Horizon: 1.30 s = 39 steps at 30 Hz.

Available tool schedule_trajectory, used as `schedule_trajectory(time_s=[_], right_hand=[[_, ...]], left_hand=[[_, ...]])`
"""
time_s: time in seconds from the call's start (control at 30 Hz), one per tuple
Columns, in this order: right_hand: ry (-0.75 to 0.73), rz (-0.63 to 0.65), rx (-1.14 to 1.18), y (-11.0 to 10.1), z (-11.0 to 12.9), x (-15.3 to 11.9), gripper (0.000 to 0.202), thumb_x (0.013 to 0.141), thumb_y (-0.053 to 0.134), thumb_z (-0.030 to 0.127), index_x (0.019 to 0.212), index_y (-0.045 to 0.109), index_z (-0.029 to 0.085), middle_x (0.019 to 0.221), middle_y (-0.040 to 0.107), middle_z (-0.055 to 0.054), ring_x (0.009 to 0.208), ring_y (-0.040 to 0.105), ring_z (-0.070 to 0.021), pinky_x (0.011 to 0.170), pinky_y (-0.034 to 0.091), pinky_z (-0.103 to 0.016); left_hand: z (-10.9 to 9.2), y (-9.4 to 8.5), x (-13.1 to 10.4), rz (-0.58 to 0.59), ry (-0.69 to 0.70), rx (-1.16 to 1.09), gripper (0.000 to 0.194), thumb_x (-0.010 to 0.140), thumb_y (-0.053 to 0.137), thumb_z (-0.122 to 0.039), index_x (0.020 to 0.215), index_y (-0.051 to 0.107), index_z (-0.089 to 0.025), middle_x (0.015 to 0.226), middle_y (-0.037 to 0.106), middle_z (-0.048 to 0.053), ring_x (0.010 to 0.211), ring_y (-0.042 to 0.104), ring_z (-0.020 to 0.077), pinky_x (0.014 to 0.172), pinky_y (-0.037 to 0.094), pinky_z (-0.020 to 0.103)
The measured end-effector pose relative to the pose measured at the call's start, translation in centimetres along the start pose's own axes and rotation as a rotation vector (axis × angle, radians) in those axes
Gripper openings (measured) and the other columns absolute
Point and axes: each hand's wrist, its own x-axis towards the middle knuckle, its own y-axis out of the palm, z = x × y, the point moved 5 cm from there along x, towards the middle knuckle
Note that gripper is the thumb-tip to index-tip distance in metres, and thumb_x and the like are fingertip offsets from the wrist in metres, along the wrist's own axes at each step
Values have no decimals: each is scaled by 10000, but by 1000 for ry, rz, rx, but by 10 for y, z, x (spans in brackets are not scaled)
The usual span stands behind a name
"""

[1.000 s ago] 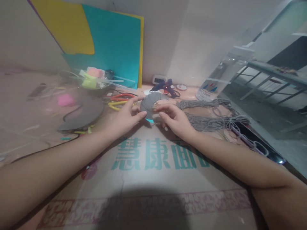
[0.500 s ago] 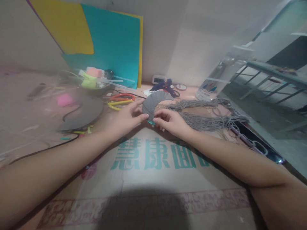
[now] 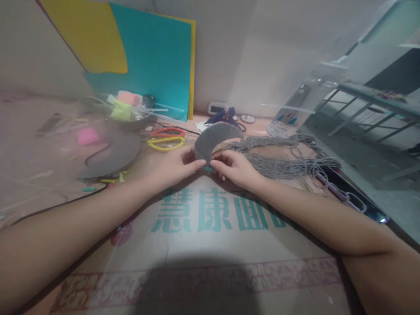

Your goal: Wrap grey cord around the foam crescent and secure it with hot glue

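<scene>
A crescent [image 3: 210,139] wound with grey yarn is held up over the table, its far tip pointing right. My left hand [image 3: 183,164] grips its lower left edge, thumb in front and fingers behind. Close beside that thumb, my right hand [image 3: 229,164] is closed at the crescent's lower end, with thumb and forefinger together. A small teal bit [image 3: 208,169] shows between the two thumbs. Loose hanks of grey yarn [image 3: 278,164] lie right behind my right hand. The fingers behind the crescent are partly hidden.
Orange-handled and yellow-handled scissors [image 3: 166,143] lie left of the crescent. Behind it are a blue glue gun [image 3: 221,116], a small white timer [image 3: 217,107] and a roll of tape [image 3: 247,118]. A clear bottle [image 3: 282,124], a phone [image 3: 364,210] and a grey sheet [image 3: 114,157] lie around.
The crescent has turned slightly in my hands, and its far tip has moved a little right. My left fingers have shifted lower along its edge. My right hand has barely moved.
</scene>
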Motion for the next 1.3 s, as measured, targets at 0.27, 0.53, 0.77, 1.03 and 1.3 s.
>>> schedule_trajectory(time_s=[0.27,0.53,0.77,1.03,1.3], right_hand=[[-74,3,-51,-3,3,-1,252,846,604,367,975,638,154,730,618,0,620,541,-119,589,443,-255],[-85,-48,-217,-5,7,0,195,826,627,346,859,663,157,666,596,16,608,504,-116,611,406,-258],[-104,-35,-213,-6,6,0,179,849,605,330,840,660,160,684,615,9,618,527,-121,620,416,-261],[-109,-23,-123,-5,6,-1,230,877,580,373,906,653,157,707,609,7,629,532,-122,620,425,-261],[-98,-40,-231,-5,6,0,185,848,613,339,845,652,159,679,604,10,622,515,-121,629,410,-263]], left_hand=[[9,-3,3,-14,-35,-105,303,828,680,-335,1087,673,-178,1141,720,74,1066,656,238,950,487,381],[9,-3,3,-17,-49,-65,275,833,668,-337,1058,677,-178,1105,726,65,1042,654,233,923,491,369],[10,-3,3,-20,-54,-38,288,828,670,-350,1050,669,-167,1075,726,69,1002,655,228,889,491,358],[12,-5,3,-29,-43,-40,279,837,658,-370,1046,672,-186,1063,725,63,961,660,218,826,510,337],[10,-4,4,-29,-53,-52,231,832,663,-343,992,663,-177,987,714,48,890,652,189,778,496,304]])
